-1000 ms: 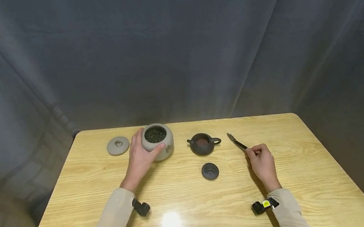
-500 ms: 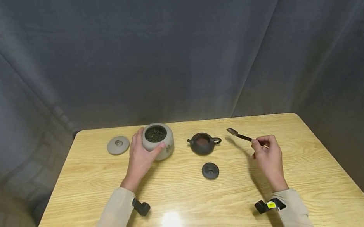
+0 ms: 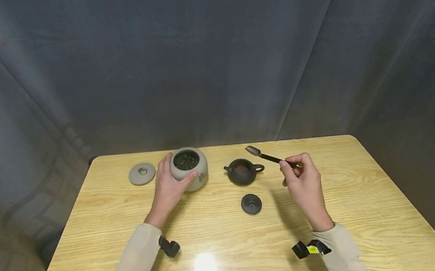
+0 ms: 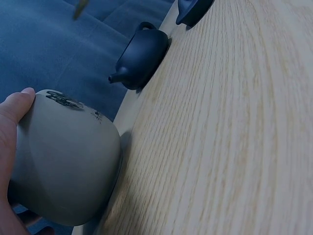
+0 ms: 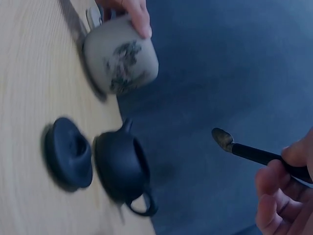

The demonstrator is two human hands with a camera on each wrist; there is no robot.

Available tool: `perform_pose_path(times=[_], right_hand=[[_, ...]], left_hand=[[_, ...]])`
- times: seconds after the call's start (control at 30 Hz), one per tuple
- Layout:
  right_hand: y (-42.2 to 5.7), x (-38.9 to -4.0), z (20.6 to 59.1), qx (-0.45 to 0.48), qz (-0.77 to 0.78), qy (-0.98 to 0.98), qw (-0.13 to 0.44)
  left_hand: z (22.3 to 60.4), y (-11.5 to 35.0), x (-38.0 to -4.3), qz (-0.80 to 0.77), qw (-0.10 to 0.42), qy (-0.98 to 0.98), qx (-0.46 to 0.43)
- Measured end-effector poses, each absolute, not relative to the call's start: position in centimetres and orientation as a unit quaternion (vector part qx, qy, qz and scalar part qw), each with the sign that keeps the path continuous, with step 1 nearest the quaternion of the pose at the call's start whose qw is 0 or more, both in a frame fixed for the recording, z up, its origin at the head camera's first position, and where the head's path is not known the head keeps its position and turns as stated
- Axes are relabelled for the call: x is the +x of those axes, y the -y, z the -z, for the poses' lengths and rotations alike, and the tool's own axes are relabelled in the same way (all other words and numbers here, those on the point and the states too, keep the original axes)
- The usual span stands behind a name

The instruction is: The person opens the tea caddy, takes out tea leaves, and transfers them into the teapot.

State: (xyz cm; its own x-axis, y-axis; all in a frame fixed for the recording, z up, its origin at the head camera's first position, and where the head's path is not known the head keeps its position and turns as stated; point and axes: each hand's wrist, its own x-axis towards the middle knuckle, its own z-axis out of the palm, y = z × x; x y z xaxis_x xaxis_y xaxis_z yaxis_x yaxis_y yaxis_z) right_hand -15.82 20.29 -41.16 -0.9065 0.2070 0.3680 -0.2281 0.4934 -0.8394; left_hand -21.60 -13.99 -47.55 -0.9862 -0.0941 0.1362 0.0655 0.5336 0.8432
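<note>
My left hand (image 3: 167, 187) grips the side of a round grey tea jar (image 3: 197, 181), its thumb across the front below the rim. Dark tea leaves (image 3: 185, 161) lie inside the jar, which stands on the table. Raised above the table, my right hand (image 3: 306, 185) pinches the black handle of a small tea scoop (image 5: 255, 154). The scoop's head points left, behind and above the dark teapot's handle. The teapot (image 3: 242, 177) stands uncovered between the hands, its spout toward the jar. In the right wrist view the scoop's bowl is seen apart from the teapot.
The dark teapot lid (image 3: 251, 204) lies on the table in front of the teapot. At the left, beside the left hand, rests the grey jar lid (image 3: 141, 174). A grey curtain (image 3: 206, 62) hangs behind the wooden table (image 3: 236, 263).
The right hand has lifted the tea scoop off the table's right side, then carried it left toward the teapot. The left hand and the jar stay where they were.
</note>
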Motion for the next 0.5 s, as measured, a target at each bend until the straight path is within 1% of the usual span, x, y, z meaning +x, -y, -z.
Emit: perform_pose_path(times=[0.27,0.5], right_hand=[[-17.3,-15.9,39.8,0.084,-0.479,0.839,0.245],[-14.5,-16.2,38.8,0.150,-0.433,0.851,0.257]], left_hand=[[47.7,14.0,-21.6,0.481,0.082,0.873,0.009],[47.8,14.0,-21.6,0.483,0.086,0.871,0.006]])
